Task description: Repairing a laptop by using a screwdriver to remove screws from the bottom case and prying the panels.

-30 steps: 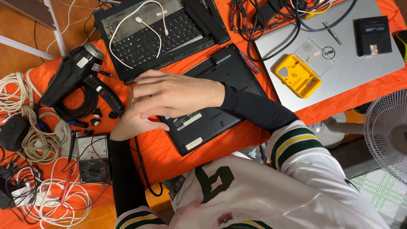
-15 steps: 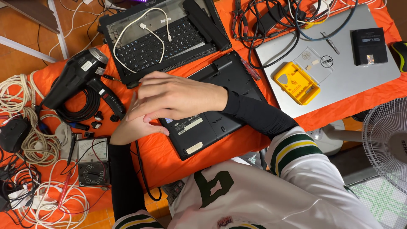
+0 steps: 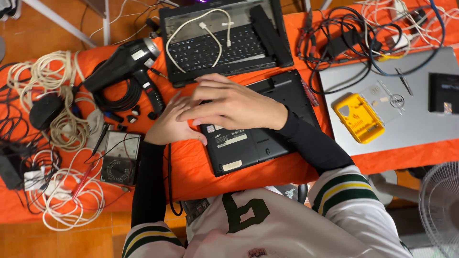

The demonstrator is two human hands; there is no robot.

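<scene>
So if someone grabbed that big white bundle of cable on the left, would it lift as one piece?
Probably not. The white cable bundle lies in loose loops, so it would likely sag and trail. It overlaps a black adapter, which might drag along. It looks light, and unlikely to roll on the orange cloth.

A bright orange cloth (image 3: 201, 177) covers the whole work surface. Below and beside it shows a floor of glossy orange-brown ceramic tiles (image 3: 62, 241), which also appears at the upper left, where slanted white metal bars (image 3: 71, 26) cross it. At the lower right stands a white electric fan with a round wire grille (image 3: 442, 208). The light is even and soft.
</scene>
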